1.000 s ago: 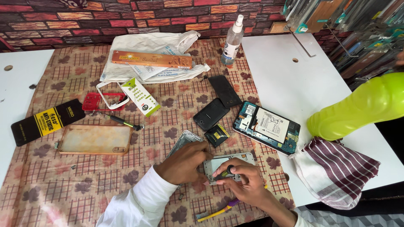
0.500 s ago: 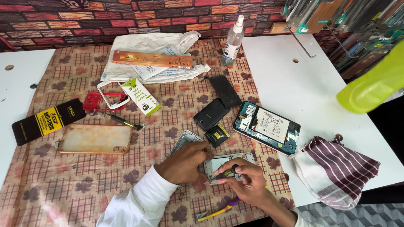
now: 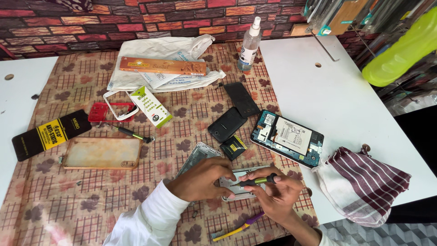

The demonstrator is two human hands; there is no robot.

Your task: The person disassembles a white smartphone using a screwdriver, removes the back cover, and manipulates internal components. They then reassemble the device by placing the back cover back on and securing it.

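The left hand (image 3: 205, 177) presses flat on a white opened phone frame (image 3: 239, 184) at the table's six o'clock edge; the right hand (image 3: 277, 193) is closed around a small green-handled screwdriver (image 3: 259, 181) over it. A slipped tip could gouge the frame. At one o'clock, just beside, lies an open blue tablet (image 3: 287, 137); a black battery (image 3: 233, 147) crowds twelve o'clock.
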